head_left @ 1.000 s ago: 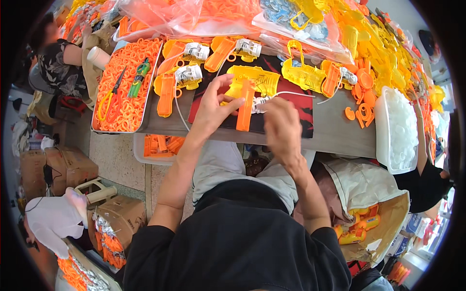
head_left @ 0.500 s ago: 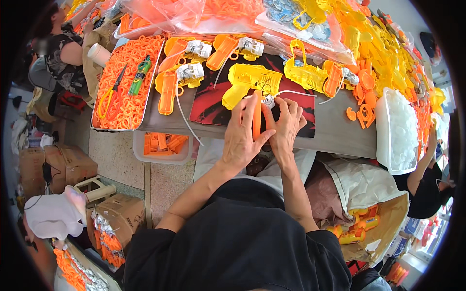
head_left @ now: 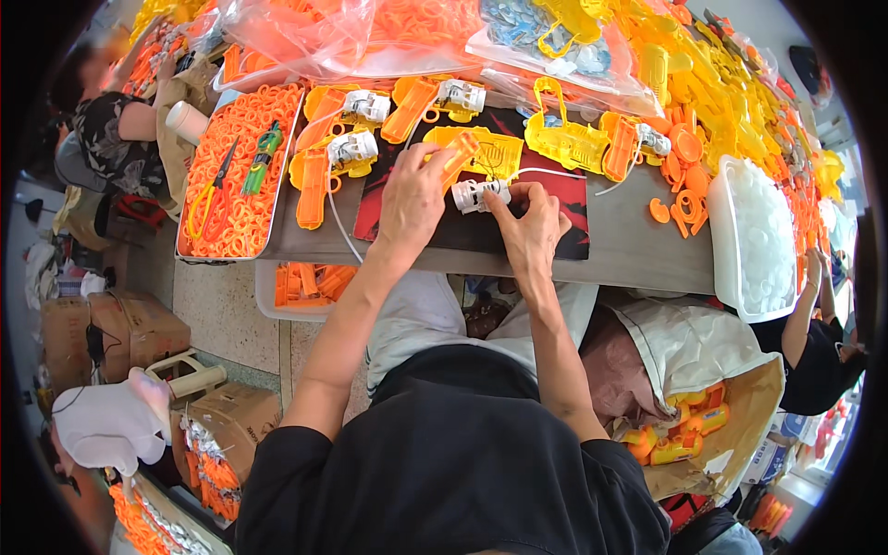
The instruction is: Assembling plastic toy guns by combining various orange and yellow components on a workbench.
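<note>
My left hand (head_left: 413, 202) is closed on an orange toy-gun handle piece (head_left: 460, 159), held over the left part of a yellow toy-gun shell half (head_left: 499, 155). My right hand (head_left: 535, 227) pinches a white cylindrical mechanism (head_left: 476, 195) between thumb and fingers, just below the shell. A thin white tube (head_left: 555, 173) runs right from near the mechanism. Beneath them lies a black and red mat (head_left: 444, 239). To the left and right sit part-built toy guns (head_left: 314, 185) with orange handles, yellow shells and white mechanisms.
A tray of orange rings (head_left: 231, 208) holds scissors (head_left: 217, 190) and a green-handled tool (head_left: 263, 159). A white tub of clear parts (head_left: 731, 250) stands at right. Bags of orange parts (head_left: 416, 37) and a heap of yellow parts (head_left: 721, 102) line the back. Other people work at both sides.
My left hand has moved up and left, tilting the orange piece over the yellow shell. My right hand has drawn the white mechanism lower left, so it shows more fully.
</note>
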`<action>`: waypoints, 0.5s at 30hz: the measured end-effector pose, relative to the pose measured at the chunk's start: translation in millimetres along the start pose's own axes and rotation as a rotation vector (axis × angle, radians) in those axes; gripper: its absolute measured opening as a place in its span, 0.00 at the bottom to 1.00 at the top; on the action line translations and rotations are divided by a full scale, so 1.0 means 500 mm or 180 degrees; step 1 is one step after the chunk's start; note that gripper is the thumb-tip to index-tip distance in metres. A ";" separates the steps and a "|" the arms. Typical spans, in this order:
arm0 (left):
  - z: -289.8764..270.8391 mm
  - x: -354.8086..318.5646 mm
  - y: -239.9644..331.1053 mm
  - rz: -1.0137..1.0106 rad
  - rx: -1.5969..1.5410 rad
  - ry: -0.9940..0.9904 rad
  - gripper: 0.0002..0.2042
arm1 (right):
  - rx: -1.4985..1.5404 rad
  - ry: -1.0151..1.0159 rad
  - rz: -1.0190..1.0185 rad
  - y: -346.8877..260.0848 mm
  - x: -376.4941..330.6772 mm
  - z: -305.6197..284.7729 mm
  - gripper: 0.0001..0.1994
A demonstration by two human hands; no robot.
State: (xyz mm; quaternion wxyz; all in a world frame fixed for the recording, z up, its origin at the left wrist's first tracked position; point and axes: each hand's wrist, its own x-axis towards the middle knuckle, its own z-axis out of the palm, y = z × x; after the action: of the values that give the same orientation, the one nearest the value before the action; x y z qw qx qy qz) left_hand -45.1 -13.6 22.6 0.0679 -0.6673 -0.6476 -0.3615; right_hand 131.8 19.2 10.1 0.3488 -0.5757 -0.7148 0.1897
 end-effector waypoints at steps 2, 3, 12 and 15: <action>0.012 -0.016 -0.008 0.0014 0.0074 0.0005 0.16 | 0.0310 -0.0248 0.0223 -0.008 0.002 -0.006 0.23; 0.017 -0.024 -0.010 0.0006 0.0159 0.0016 0.15 | 0.0307 -0.0235 0.0233 -0.009 0.006 -0.009 0.23; 0.015 -0.025 -0.036 0.0071 -0.0695 0.0026 0.13 | -0.0156 -0.0676 -0.0065 -0.024 0.139 -0.054 0.20; 0.019 -0.038 -0.018 -0.0224 -0.0449 0.0432 0.13 | -0.0298 -0.0470 -0.0583 -0.003 0.140 -0.039 0.16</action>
State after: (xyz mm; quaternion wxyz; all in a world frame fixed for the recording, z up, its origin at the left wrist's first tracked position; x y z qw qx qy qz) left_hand -47.6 -22.4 1.2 0.0518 -0.6212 -0.6375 -0.4528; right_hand 138.1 83.2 44.3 0.2839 -0.5081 -0.7962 0.1654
